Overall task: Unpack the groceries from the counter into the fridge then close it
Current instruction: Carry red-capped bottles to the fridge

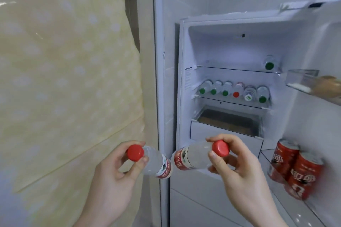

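My left hand (112,177) grips a clear water bottle (156,164) with a red cap and red label by its neck. My right hand (238,169) holds a second red-capped bottle (193,156) the same way. Both bottles lie tilted with their bases pointing toward each other, in front of the open fridge (230,46). On the middle glass shelf (232,102) several bottles lie in a row, caps outward, mostly green-capped and one red-capped (237,91). One green-capped bottle (269,63) lies on the shelf above.
The fridge door (313,116) stands open at right, with two red cans (295,167) on a lower door shelf and a clear tray (302,79) higher up. A drawer (227,121) sits below the bottle shelf. A pale yellow dotted curtain (64,79) hangs at left.
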A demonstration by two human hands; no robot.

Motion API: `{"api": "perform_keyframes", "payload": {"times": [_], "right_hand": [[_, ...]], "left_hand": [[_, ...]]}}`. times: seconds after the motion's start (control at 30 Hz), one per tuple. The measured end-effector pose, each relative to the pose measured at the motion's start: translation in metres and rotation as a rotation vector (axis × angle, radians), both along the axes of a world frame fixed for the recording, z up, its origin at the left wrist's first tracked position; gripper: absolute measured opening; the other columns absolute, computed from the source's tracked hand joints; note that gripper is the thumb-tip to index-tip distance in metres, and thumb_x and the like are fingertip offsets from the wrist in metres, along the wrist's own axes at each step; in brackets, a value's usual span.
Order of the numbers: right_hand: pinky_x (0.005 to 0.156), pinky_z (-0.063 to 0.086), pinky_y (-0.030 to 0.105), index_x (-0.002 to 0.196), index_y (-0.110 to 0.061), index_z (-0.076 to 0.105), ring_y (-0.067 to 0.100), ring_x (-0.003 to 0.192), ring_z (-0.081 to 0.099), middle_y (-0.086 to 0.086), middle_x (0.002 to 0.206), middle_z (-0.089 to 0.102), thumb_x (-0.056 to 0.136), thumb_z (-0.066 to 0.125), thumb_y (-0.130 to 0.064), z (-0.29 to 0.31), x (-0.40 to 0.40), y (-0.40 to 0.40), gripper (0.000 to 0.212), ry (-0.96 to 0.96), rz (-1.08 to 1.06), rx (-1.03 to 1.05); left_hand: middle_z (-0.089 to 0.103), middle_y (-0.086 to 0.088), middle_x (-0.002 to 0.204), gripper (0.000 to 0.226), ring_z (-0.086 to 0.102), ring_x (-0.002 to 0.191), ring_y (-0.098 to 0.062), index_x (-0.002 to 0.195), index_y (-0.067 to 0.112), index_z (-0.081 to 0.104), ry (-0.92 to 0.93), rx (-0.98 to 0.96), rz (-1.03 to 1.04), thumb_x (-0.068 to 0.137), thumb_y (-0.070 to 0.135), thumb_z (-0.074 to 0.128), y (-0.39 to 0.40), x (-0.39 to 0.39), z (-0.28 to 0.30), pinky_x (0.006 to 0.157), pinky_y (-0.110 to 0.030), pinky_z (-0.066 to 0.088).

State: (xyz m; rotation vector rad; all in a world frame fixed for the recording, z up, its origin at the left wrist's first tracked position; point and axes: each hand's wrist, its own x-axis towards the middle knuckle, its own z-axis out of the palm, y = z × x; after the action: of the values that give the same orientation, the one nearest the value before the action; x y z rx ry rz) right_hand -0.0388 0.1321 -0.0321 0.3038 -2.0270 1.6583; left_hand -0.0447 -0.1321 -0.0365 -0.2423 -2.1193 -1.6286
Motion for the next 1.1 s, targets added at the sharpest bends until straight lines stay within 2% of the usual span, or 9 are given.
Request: {"api": "perform_keyframes", "payload": {"times": [0.1, 0.23, 0.33, 0.5, 0.63, 0.77, 0.87, 1.0, 1.1], "right_hand": [[0.072, 0.066, 0.042, 0.117, -0.031, 0.068, 0.02, 0.081, 0.073, -0.01, 0.116, 0.071, 0.095, 0.071, -0.019, 0.01, -0.03, 0.011, 0.025, 0.067, -0.068, -0.038], [0.073, 0.065, 0.051, 0.115, -0.029, 0.067, 0.018, 0.082, 0.073, -0.007, 0.118, 0.071, 0.092, 0.071, -0.03, 0.026, -0.069, 0.019, 0.023, 0.164, -0.167, -0.114], [0.071, 0.065, 0.045, 0.116, -0.028, 0.067, 0.017, 0.081, 0.074, -0.007, 0.118, 0.072, 0.09, 0.07, -0.035, 0.04, -0.099, 0.027, 0.027, 0.235, -0.238, -0.129], [0.077, 0.066, 0.04, 0.114, -0.027, 0.066, 0.016, 0.097, 0.075, -0.01, 0.118, 0.073, 0.097, 0.071, -0.014, 0.062, -0.154, 0.038, 0.022, 0.361, -0.339, -0.155], [0.078, 0.065, 0.035, 0.111, -0.031, 0.065, 0.013, 0.103, 0.072, -0.009, 0.12, 0.072, 0.098, 0.069, -0.009, 0.081, -0.197, 0.043, 0.026, 0.484, -0.466, -0.184], [0.073, 0.06, 0.017, 0.115, -0.023, 0.062, 0.003, 0.103, 0.07, -0.008, 0.122, 0.07, 0.098, 0.067, -0.005, 0.096, -0.238, 0.048, 0.024, 0.599, -0.536, -0.173], [0.071, 0.055, 0.009, 0.114, -0.027, 0.062, -0.004, 0.097, 0.07, -0.004, 0.125, 0.069, 0.099, 0.066, -0.002, 0.102, -0.262, 0.051, 0.029, 0.656, -0.568, -0.184], [0.066, 0.057, 0.011, 0.113, -0.034, 0.061, -0.001, 0.103, 0.07, -0.012, 0.125, 0.069, 0.099, 0.067, -0.009, 0.108, -0.29, 0.061, 0.03, 0.69, -0.599, -0.206], [0.061, 0.058, 0.013, 0.115, -0.035, 0.061, 0.002, 0.105, 0.07, -0.013, 0.127, 0.068, 0.1, 0.067, -0.01, 0.109, -0.311, 0.074, 0.03, 0.683, -0.637, -0.196]], "left_hand": [[0.075, 0.018, 0.112, 0.028, 0.068, 0.11, 0.0, 0.104, 0.032, 0.072, 0.054, 0.013, -0.038, 0.087, 0.011, 0.076, 0.019, -0.042, 0.013, 0.076, -0.003, 0.049], [0.074, 0.02, 0.111, 0.03, 0.067, 0.11, 0.002, 0.101, 0.04, 0.071, 0.149, 0.042, -0.115, 0.088, 0.013, 0.076, 0.045, -0.092, 0.038, 0.078, -0.001, 0.047], [0.074, 0.022, 0.109, 0.028, 0.067, 0.109, 0.002, 0.103, 0.04, 0.071, 0.205, 0.042, -0.157, 0.088, 0.017, 0.076, 0.061, -0.135, 0.057, 0.083, -0.003, 0.046], [0.074, 0.019, 0.109, 0.023, 0.067, 0.11, -0.001, 0.106, 0.035, 0.072, 0.324, 0.082, -0.24, 0.089, 0.02, 0.076, 0.087, -0.209, 0.089, 0.086, -0.004, 0.046], [0.073, 0.022, 0.107, 0.021, 0.067, 0.107, -0.002, 0.105, 0.031, 0.07, 0.403, 0.149, -0.283, 0.09, 0.018, 0.076, 0.109, -0.263, 0.108, 0.089, -0.007, 0.048], [0.071, 0.024, 0.107, 0.019, 0.065, 0.109, -0.003, 0.107, 0.033, 0.069, 0.475, 0.212, -0.324, 0.089, 0.029, 0.072, 0.132, -0.306, 0.119, 0.082, -0.003, 0.048], [0.07, 0.023, 0.113, 0.023, 0.063, 0.114, -0.001, 0.112, 0.031, 0.068, 0.508, 0.232, -0.335, 0.089, 0.032, 0.071, 0.146, -0.334, 0.123, 0.085, -0.006, 0.05], [0.07, 0.022, 0.115, 0.024, 0.063, 0.116, -0.002, 0.115, 0.028, 0.069, 0.518, 0.272, -0.353, 0.09, 0.031, 0.071, 0.167, -0.365, 0.129, 0.091, -0.009, 0.051], [0.071, 0.023, 0.112, 0.028, 0.064, 0.113, -0.002, 0.118, 0.025, 0.069, 0.504, 0.299, -0.359, 0.091, 0.029, 0.072, 0.186, -0.384, 0.131, 0.088, -0.009, 0.051]]}}
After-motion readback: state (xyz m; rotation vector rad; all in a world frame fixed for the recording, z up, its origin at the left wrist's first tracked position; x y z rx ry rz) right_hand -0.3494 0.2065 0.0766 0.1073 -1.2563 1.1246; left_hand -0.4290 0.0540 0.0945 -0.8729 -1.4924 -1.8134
